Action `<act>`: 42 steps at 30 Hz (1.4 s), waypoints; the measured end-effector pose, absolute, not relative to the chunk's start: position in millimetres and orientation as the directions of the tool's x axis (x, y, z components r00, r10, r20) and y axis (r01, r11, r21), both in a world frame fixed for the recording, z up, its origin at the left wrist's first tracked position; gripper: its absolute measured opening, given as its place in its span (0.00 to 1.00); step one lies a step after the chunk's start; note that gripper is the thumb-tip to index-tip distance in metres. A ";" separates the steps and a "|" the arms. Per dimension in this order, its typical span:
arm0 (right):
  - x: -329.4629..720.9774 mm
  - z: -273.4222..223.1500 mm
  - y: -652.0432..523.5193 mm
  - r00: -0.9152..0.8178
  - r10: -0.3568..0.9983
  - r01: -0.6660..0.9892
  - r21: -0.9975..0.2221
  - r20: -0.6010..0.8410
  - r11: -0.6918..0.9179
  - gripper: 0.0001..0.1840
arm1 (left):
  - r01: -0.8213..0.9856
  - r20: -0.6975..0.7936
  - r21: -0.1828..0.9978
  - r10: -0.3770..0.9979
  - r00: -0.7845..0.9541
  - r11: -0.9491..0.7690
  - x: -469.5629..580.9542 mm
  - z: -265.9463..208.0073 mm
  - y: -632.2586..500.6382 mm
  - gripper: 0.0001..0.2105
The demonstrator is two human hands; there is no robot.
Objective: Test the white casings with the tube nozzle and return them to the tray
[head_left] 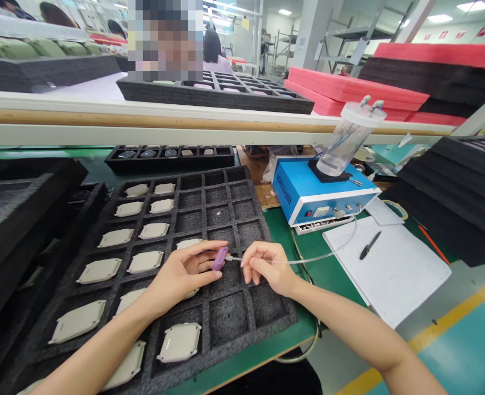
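Observation:
My left hand is closed, pinching a small purple case between thumb and fingers, with its edge turned toward me. My right hand grips a thin clear tube near its end. The tube's pale tip meets or nearly meets the side of the purple case; I cannot tell whether they touch. Both hands are above a dark grey foam tray divided into square compartments. Beige watch-like cases lie in its left and middle columns, some partly hidden by my left arm.
The tube runs to a blue machine bearing a clear cylinder. Papers with a black pen lie right. Stacked dark foam trays rise at left. A shelf rail crosses behind, holding another compartment tray and pink foam.

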State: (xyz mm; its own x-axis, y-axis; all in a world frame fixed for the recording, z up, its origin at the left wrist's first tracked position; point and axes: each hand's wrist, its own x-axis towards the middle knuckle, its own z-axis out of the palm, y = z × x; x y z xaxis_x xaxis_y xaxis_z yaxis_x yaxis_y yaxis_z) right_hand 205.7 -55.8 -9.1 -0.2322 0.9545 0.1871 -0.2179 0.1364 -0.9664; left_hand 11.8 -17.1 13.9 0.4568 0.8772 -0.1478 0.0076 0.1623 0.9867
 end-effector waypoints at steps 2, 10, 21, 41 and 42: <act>205.9 -9.4 -56.0 -0.231 0.954 -0.219 -0.966 0.191 0.140 0.06 | 0.004 -0.146 0.987 0.877 0.459 0.163 11.8 14.0 -17.3 0.22; 205.9 -9.3 -55.7 -0.232 0.956 -0.216 -0.968 0.180 0.130 0.06 | 0.004 -0.157 0.985 0.874 0.459 0.174 10.9 14.0 -17.7 0.22; 209.0 -9.6 -59.5 0.055 0.963 -0.237 -0.933 0.264 0.270 0.07 | -0.122 -0.133 0.968 0.863 0.488 0.219 8.9 12.4 -18.3 0.23; 204.6 -4.2 -55.7 -0.088 0.991 -0.183 -0.979 0.103 0.085 0.14 | 0.357 0.176 0.913 0.981 0.087 -0.195 -30.4 205.0 -35.8 0.09; 203.8 -4.6 -54.9 -0.096 0.992 -0.192 -0.979 0.082 0.063 0.15 | 0.377 0.277 0.885 0.960 0.043 -0.273 -28.1 218.8 -9.2 0.09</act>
